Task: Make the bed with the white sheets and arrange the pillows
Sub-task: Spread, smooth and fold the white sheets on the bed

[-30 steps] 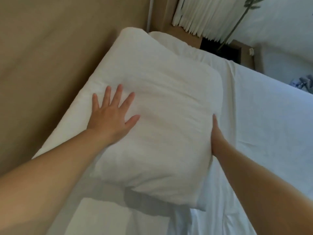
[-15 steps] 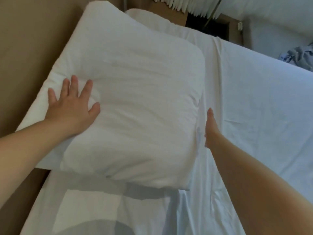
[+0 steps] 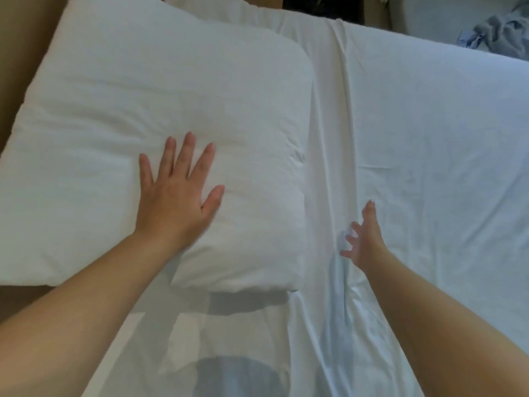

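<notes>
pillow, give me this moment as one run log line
left hand flat on pillow | right hand open over sheet, apart from pillow

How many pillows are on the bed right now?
1. The pillow lies on the sheet beside the brown panel on the left, with the left hand flat on it. A white bulge behind it, at the top edge, could be another; I cannot tell.

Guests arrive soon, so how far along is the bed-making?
Done: the white sheet is spread over the bed and one pillow lies on it. In hand: the left hand presses the pillow flat; the right hand, fingers spread, is at the sheet. Left: a long fold and creases need smoothing.
</notes>
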